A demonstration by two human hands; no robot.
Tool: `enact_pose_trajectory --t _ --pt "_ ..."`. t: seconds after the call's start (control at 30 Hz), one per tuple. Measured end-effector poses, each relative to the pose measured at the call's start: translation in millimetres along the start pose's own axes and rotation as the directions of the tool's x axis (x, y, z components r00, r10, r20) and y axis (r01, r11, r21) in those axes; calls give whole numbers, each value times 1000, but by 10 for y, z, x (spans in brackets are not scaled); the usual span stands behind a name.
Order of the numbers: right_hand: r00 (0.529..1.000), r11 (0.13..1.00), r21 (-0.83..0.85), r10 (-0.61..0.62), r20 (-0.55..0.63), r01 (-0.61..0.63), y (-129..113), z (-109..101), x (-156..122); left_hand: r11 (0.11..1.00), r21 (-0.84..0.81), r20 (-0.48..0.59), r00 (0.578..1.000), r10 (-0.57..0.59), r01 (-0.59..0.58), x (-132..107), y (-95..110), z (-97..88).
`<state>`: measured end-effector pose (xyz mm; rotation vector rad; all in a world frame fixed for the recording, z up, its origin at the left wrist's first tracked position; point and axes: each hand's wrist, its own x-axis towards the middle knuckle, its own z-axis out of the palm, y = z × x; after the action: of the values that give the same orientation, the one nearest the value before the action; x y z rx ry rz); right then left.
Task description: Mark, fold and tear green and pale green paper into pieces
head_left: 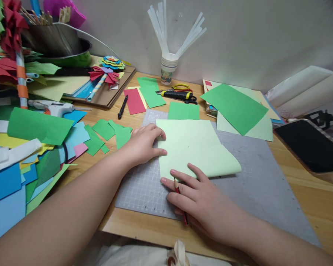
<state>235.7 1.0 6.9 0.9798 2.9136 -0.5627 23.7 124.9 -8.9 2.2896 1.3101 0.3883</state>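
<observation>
A pale green sheet of paper (190, 144) lies on the grey cutting mat (238, 199), folded over, with its right side curving up in a loose bend. At the sheet's left edge, my left hand (143, 144) is bent, with thumb and forefinger holding that edge. My right hand (197, 195) rests at the near edge, its fingertips spread over the paper. A red and black pencil (185, 218) is held in this right hand, its sharpened tip pointing away from me. A small dark dot shows on the sheet.
Green scraps (104, 129) and a black pen (122, 107) lie left of the mat. Behind it are scissors (180, 88), a yellow-black cutter (177, 95) and stacked paper cups (168, 68) with glue sticks. A glue gun (52, 108) lies left; a phone (312, 146) stands right.
</observation>
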Motion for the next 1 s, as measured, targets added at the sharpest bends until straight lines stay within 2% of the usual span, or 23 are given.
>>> enact_pose_trajectory --t 0.2,0.33,0.5,0.67,0.83,1.0 --pt "1000 1000 -13 -1 -18 1 -55 31 -8 1000 22 9 1000 -3 3 12 -21 17" --pt "989 993 -115 -13 -146 -4 -157 120 -17 1000 27 13 1000 -2 2 9 -20 11" --pt "952 965 -182 136 -272 -190 -289 278 -76 999 31 29 1000 -4 4 2 1 -16" --pt "878 925 -106 305 -369 -366 -327 345 -222 999 43 28 1000 -5 3 16 -10 -15" --pt "768 858 -42 436 -469 -513 -296 318 -383 998 55 35 999 0 -2 31 -35 -18" --pt "664 749 -18 575 -478 -662 -149 301 -603 998 65 41 999 2 -5 39 -52 -29"
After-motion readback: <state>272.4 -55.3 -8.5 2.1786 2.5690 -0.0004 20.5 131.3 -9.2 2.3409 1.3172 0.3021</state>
